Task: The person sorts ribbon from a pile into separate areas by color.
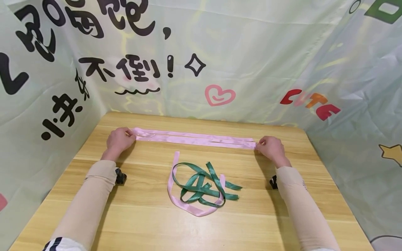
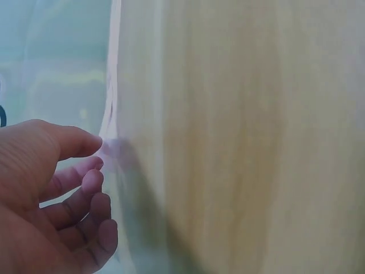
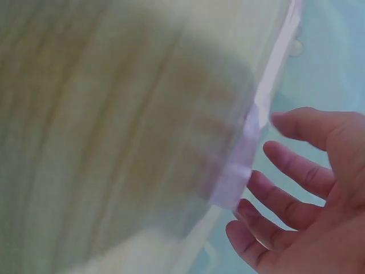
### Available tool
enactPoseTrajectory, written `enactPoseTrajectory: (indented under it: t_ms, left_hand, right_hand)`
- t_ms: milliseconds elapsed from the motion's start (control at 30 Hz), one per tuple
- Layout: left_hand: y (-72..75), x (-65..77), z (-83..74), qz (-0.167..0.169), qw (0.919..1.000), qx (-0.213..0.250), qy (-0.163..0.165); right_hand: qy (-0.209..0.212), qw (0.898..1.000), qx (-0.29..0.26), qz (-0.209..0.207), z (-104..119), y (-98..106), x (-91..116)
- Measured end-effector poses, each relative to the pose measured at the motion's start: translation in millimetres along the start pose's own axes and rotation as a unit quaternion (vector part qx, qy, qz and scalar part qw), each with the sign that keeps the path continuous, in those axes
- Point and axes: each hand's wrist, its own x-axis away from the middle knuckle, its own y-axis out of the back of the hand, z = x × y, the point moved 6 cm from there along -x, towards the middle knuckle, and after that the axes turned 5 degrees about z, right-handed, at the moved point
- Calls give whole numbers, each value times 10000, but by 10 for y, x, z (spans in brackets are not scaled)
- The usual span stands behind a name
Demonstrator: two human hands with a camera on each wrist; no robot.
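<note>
Near the back of the table, a long pink ribbon (image 1: 194,139) stretches between the two hands in strips side by side. At its left end, my left hand (image 1: 120,138) pinches it between thumb and forefinger; the left wrist view shows the ribbon (image 2: 112,85) running away from those fingertips. Over at the right end is my right hand (image 1: 271,148), its fingertips at the ribbon's edge. The right wrist view shows the ribbon's end (image 3: 236,177) beside the fingertips (image 3: 259,182), with thumb and forefinger apart.
Closer to the front, a tangled green ribbon (image 1: 201,189) lies over a second pink ribbon (image 1: 188,208) curved in a U. The wooden table (image 1: 150,223) meets a printed cloth backdrop (image 1: 251,52) at the back and sides.
</note>
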Motion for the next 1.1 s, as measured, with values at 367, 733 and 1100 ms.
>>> enactPoseTrajectory:
  t_ms: [367,733,1100]
  left_hand:
    - [213,152,-224,-795,9957,116,-471]
    - [111,348,-767,-734,9883,224,-1322]
    - [-162,513,-1233,196,9775,-53,-2101]
  right_hand:
    - [515,9980,-36,-374,265,116,157]
    - [1343,9893,-29,-566,840,35,346]
    - [2061,9752,202,-782,1211,-144,465]
